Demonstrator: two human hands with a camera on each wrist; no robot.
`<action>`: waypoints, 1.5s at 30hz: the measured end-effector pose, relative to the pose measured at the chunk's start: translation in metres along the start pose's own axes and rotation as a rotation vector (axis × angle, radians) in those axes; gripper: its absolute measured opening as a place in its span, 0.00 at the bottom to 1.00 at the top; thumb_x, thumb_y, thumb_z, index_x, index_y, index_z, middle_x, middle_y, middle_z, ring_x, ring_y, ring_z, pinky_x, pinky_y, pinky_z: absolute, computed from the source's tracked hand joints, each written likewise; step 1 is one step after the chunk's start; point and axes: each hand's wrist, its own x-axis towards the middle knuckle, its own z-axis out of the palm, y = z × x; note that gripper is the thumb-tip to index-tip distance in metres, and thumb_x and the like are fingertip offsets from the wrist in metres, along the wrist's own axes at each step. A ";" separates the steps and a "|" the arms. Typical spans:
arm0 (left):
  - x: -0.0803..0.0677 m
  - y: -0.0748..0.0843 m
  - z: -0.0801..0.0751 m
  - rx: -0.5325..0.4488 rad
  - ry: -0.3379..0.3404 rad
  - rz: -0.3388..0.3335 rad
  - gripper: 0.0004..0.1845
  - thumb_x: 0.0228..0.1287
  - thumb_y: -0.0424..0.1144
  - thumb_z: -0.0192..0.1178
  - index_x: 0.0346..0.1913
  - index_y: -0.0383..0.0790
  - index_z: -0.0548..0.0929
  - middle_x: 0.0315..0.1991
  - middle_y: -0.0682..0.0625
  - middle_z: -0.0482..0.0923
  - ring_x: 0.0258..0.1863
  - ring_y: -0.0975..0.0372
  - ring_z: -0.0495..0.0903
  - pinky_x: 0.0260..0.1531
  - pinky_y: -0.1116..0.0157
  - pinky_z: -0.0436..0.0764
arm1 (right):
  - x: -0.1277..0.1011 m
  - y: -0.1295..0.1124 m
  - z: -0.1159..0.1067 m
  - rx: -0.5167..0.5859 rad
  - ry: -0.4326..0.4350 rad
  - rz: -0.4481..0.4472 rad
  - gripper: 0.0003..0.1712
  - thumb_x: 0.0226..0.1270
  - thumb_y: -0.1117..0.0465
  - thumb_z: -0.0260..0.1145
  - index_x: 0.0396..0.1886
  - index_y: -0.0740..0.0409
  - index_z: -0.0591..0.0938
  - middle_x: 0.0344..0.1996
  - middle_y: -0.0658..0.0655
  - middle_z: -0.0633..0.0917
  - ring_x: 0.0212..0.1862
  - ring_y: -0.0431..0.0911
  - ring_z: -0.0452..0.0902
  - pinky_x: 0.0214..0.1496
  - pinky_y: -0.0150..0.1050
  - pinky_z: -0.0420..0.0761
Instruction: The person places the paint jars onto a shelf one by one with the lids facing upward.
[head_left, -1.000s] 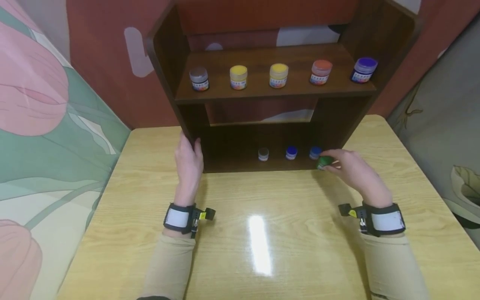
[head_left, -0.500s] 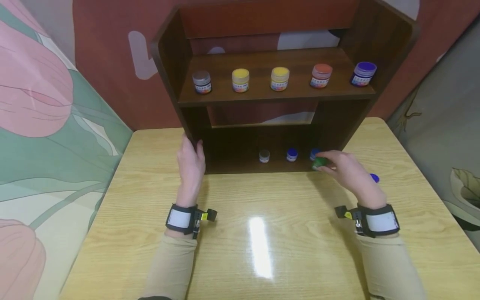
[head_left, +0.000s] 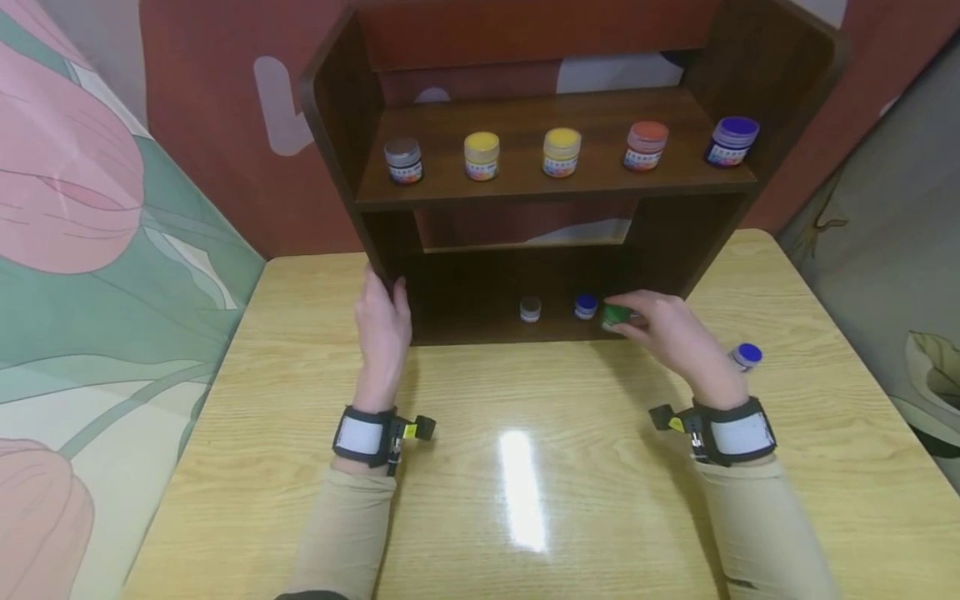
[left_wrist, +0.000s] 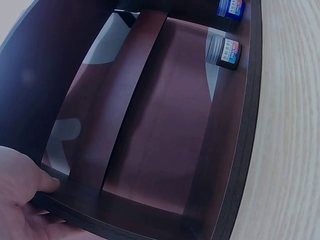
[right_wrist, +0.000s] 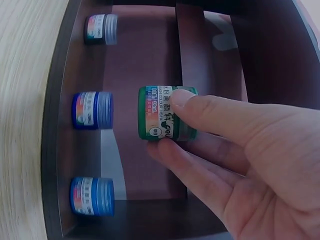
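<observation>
My right hand point(head_left: 675, 337) pinches a green paint jar point(right_wrist: 162, 112) between thumb and fingers, held clear of the lower board in the right wrist view. Three jars stand on that board: a dark one point(head_left: 530, 310), a deep blue one point(head_left: 586, 307) and a lighter blue one point(right_wrist: 92, 196). In the head view the lighter blue jar is hidden behind my right hand. My left hand point(head_left: 383, 321) grips the left side panel of the dark brown wooden shelf point(head_left: 555, 193), thumb on the inner face and fingers outside.
On the upper board stand a dark jar point(head_left: 404, 161), two yellow jars, an orange-red jar point(head_left: 646, 146) and a violet-blue jar point(head_left: 732, 142). Another blue-lidded jar point(head_left: 746, 357) sits on the light wooden table point(head_left: 450, 483), right of the shelf, close to my right wrist.
My right hand has moved left with the green jar, from the lighter blue jar's right side to in front of it. The blue-lidded jar on the table has come into sight. My left hand stays put.
</observation>
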 end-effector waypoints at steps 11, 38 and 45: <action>0.000 0.003 -0.001 -0.005 -0.007 0.004 0.20 0.75 0.35 0.53 0.65 0.29 0.69 0.57 0.32 0.80 0.57 0.42 0.81 0.58 0.47 0.81 | 0.005 -0.005 0.002 0.017 -0.014 0.008 0.20 0.64 0.68 0.70 0.56 0.65 0.83 0.51 0.68 0.86 0.43 0.57 0.87 0.45 0.52 0.87; 0.000 0.003 -0.001 0.001 -0.008 -0.008 0.20 0.75 0.35 0.54 0.65 0.30 0.70 0.57 0.32 0.80 0.57 0.41 0.81 0.58 0.47 0.81 | 0.035 -0.033 0.025 0.087 -0.054 -0.029 0.22 0.65 0.64 0.71 0.58 0.63 0.82 0.51 0.65 0.86 0.43 0.52 0.88 0.44 0.47 0.88; 0.000 0.004 -0.001 -0.002 -0.012 -0.022 0.21 0.74 0.35 0.55 0.65 0.30 0.69 0.57 0.33 0.80 0.57 0.42 0.81 0.58 0.47 0.81 | 0.040 -0.038 0.030 0.047 -0.054 -0.033 0.22 0.65 0.60 0.70 0.58 0.62 0.83 0.49 0.62 0.87 0.37 0.47 0.83 0.40 0.43 0.85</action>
